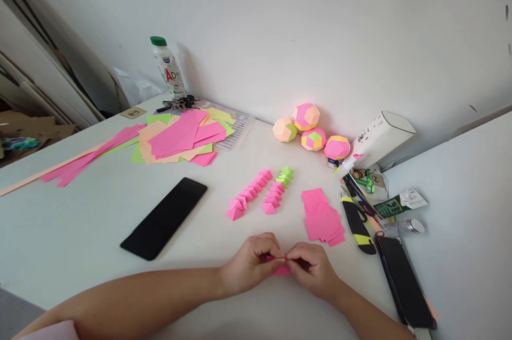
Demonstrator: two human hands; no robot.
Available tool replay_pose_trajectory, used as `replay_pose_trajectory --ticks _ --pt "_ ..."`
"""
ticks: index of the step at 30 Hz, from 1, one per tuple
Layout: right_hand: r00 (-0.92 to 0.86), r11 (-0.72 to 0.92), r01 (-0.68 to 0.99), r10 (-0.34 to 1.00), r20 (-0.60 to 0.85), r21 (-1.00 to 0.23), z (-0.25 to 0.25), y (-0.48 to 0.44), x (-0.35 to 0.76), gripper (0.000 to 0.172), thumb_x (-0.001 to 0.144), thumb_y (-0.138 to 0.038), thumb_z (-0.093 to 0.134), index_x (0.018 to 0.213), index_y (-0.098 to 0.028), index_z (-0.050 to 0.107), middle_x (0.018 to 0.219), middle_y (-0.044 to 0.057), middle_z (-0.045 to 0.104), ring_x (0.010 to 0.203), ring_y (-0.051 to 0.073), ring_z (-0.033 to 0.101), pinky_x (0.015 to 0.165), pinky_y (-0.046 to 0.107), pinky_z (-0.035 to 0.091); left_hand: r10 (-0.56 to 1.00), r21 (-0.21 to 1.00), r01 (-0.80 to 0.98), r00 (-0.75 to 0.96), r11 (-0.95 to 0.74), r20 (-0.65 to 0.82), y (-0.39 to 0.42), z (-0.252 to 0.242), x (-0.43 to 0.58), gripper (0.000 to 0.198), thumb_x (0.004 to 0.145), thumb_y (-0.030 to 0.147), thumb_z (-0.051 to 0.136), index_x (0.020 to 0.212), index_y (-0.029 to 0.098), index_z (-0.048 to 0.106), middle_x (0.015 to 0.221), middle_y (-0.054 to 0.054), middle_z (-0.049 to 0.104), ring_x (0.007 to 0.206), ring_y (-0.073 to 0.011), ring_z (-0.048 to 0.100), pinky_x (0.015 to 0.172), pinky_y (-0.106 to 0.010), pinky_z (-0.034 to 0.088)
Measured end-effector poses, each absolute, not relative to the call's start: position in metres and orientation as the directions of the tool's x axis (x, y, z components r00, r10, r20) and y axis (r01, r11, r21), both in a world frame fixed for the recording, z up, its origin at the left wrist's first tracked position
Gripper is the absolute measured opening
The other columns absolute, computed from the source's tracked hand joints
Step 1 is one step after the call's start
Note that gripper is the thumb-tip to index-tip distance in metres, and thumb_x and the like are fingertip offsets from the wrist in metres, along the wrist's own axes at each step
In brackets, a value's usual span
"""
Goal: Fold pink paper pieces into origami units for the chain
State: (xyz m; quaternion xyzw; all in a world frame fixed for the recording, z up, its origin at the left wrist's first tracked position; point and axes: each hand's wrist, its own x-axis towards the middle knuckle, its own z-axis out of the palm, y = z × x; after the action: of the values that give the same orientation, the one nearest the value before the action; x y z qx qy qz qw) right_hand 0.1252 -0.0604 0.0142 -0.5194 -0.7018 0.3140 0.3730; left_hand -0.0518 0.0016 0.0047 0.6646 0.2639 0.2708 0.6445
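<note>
A small piece of pink paper [282, 270] is pinched between my two hands near the front of the table. My left hand [253, 262] grips its left side with thumb and fingertips, and my right hand [314, 268] grips the right. Its top edge looks folded, though fingers hide part of it. Just beyond lie two rows of folded paper units: an all-pink row [251, 189] and a pink row with green ones at its far end [284, 176]. Flat pink paper squares [323, 220] lie in a loose pile beyond my right hand.
A black phone [165, 218] lies to the left; coloured paper sheets [180, 137] and strips [92, 156] are behind it. Several paper balls [306, 116] sit by the wall. At right are a utility knife [357, 223], another phone [406, 281] and a tube [401, 203]. A bottle [168, 68] stands back left.
</note>
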Motion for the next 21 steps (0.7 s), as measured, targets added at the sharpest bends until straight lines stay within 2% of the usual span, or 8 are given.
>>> replay_pose_trajectory --ticks 3,8,12,15,17,21 --pt "-0.155 0.197 0.466 0.978 0.139 -0.863 0.016 -0.0612 0.1252 0.019 0.08 -0.022 0.054 0.066 -0.018 0.066 0.054 0.001 0.058 0.048 0.012 0.048 0.045 0.023 0.037 0.693 0.999 0.034 0.721 -0.006 -0.021 0.0017 0.0062 -0.0522 0.029 0.079 0.035 0.061 0.06 0.014 0.056 0.068 -0.001 0.051 0.06 -0.0103 0.048 0.053 -0.022 0.038" --pt "-0.111 0.025 0.338 0.994 -0.013 -0.941 0.0187 -0.0621 0.1256 0.018 0.077 -0.025 0.058 0.062 -0.016 0.061 0.052 -0.002 0.052 0.046 0.01 0.042 0.043 0.021 0.033 0.678 0.996 0.092 0.732 0.002 -0.069 0.0022 0.0036 -0.0524 0.042 0.079 0.044 0.058 0.054 0.017 0.039 0.056 0.004 0.041 0.052 -0.0077 0.035 0.047 -0.02 0.028" --pt "-0.095 -0.092 0.215 0.989 -0.114 -0.972 0.016 -0.0621 0.13 0.021 0.077 -0.029 0.059 0.061 -0.017 0.053 0.052 -0.005 0.045 0.045 0.009 0.039 0.042 0.021 0.032 0.648 0.997 0.071 0.76 -0.004 -0.051 0.0027 0.0072 -0.0531 0.049 0.084 0.051 0.049 0.052 0.019 0.029 0.051 0.004 0.041 0.047 -0.007 0.035 0.046 -0.021 0.029" --pt "-0.083 -0.18 0.122 0.978 -0.191 -0.976 0.0128 -0.0611 0.133 0.02 0.078 -0.033 0.058 0.066 -0.019 0.05 0.053 -0.006 0.044 0.044 0.009 0.041 0.043 0.021 0.034 0.669 0.995 0.029 0.738 0.092 -0.083 0.0034 0.0119 -0.0538 0.045 0.087 0.052 0.042 0.057 0.02 0.032 0.049 0.004 0.044 0.045 -0.0078 0.04 0.049 -0.022 0.033" --pt "-0.083 -0.194 0.124 0.975 -0.205 -0.973 0.0118 -0.0602 0.1326 0.021 0.077 -0.033 0.06 0.066 -0.019 0.049 0.054 -0.006 0.044 0.044 0.009 0.042 0.043 0.021 0.034 0.686 0.987 0.002 0.719 0.158 -0.111 0.0042 0.0134 -0.0537 0.038 0.085 0.051 0.048 0.066 0.02 0.037 0.052 0.006 0.043 0.046 -0.0079 0.041 0.048 -0.021 0.033" --pt "-0.085 -0.167 0.162 0.98 -0.182 -0.973 0.0128 -0.0594 0.1285 0.024 0.075 -0.035 0.062 0.062 -0.018 0.05 0.053 -0.005 0.044 0.044 0.009 0.041 0.042 0.021 0.033 0.651 0.992 0.057 0.75 0.11 -0.115 0.0062 0.0127 -0.0512 0.035 0.078 0.048 0.06 0.07 0.017 0.047 0.059 0.006 0.041 0.051 -0.0071 0.034 0.047 -0.02 0.028"
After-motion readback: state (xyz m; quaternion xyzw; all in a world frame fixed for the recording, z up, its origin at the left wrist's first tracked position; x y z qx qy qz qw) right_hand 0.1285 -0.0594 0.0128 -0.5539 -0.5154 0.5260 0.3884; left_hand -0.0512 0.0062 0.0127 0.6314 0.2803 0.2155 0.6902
